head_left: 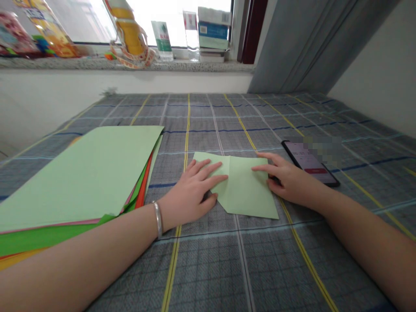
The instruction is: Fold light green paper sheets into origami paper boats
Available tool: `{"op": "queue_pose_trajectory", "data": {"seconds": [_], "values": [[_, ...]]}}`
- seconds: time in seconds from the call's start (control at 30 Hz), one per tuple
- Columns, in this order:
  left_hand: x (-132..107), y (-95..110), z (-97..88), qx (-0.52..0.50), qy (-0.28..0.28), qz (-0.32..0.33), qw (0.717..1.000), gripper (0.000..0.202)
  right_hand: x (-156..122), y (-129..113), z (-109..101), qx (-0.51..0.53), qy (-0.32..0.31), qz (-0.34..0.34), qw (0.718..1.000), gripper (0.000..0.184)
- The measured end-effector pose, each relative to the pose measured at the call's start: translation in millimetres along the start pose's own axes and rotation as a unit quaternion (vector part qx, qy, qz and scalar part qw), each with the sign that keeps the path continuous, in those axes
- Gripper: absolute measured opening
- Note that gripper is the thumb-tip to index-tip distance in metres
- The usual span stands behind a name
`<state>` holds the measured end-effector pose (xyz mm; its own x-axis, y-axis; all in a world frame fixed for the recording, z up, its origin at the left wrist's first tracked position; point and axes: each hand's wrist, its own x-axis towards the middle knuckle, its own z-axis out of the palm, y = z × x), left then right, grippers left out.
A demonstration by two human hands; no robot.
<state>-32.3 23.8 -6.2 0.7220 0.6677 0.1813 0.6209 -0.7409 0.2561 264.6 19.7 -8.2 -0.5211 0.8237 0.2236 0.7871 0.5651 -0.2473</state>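
A light green sheet of paper [245, 186], folded with a crease down its middle, lies on the grey checked cloth [227, 260]. My left hand [191, 193] rests flat on the sheet's left part, fingers stretched out and pressing the fold. A silver bangle sits on that wrist. My right hand [286, 177] lies on the sheet's right edge with the fingers extended, index finger pointing left onto the paper. Neither hand grips anything.
A stack of coloured paper [81, 182], light green on top with red, orange and bright green beneath, lies at the left. A phone [308, 162] with a lit screen lies just right of my right hand. The windowsill [130, 64] behind holds bags and boxes.
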Motion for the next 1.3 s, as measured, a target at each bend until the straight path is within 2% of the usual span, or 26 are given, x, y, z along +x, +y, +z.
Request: {"op": "queue_pose_trajectory", "data": {"seconds": [0.1, 0.23, 0.37, 0.47, 0.57, 0.7, 0.8, 0.9, 1.0, 1.1, 1.2, 1.3], "values": [[-1, 1, -3.1, -0.004, -0.039, 0.052, 0.998, 0.064, -3, 2, -3, -0.029, -0.019, -0.040, 0.999, 0.052], [-1, 0, -3.2, -0.013, -0.039, 0.070, 0.997, 0.063, -3, 3, -7, -0.036, -0.016, -0.068, 0.997, 0.056], [-1, -2, -1.9, -0.023, -0.029, 0.078, 0.996, 0.054, 0, 1, -11, -0.057, 0.030, -0.102, 0.993, 0.047], [-1, -1, -1.6, -0.023, -0.027, 0.072, 0.997, 0.052, 1, -2, -13, -0.065, 0.023, -0.130, 0.989, 0.039], [0, -1, -1.4, -0.025, -0.028, 0.066, 0.997, 0.054, 2, -6, -13, -0.035, 0.009, -0.156, 0.987, 0.032], [-1, 0, -1.2, -0.045, -0.019, 0.067, 0.997, 0.055, 2, -10, -14, 0.066, -0.007, -0.167, 0.984, 0.025], [-2, 0, -1.3, -0.052, -0.019, 0.074, 0.996, 0.055, 3, -16, -13, 0.133, -0.023, -0.140, 0.981, 0.018], [-2, 0, -1.5, -0.054, -0.020, 0.075, 0.996, 0.056, 4, -23, -7, 0.160, -0.026, -0.082, 0.983, 0.013], [0, 1, -1.3, -0.050, -0.025, 0.067, 0.996, 0.059, 7, -29, 0, 0.127, -0.007, -0.008, 0.992, 0.015], [2, 4, 0.5, -0.056, -0.029, 0.036, 0.997, 0.064, 14, -32, 7, 0.108, -0.013, 0.056, 0.992, 0.021], [4, 9, 4.2, -0.074, -0.018, -0.015, 0.997, 0.061, 21, -33, 11, 0.110, -0.024, 0.089, 0.990, 0.023], [5, 13, 8.5, -0.071, -0.008, -0.026, 0.997, 0.069, 26, -34, 13, 0.106, -0.031, 0.100, 0.989, 0.023]]}}
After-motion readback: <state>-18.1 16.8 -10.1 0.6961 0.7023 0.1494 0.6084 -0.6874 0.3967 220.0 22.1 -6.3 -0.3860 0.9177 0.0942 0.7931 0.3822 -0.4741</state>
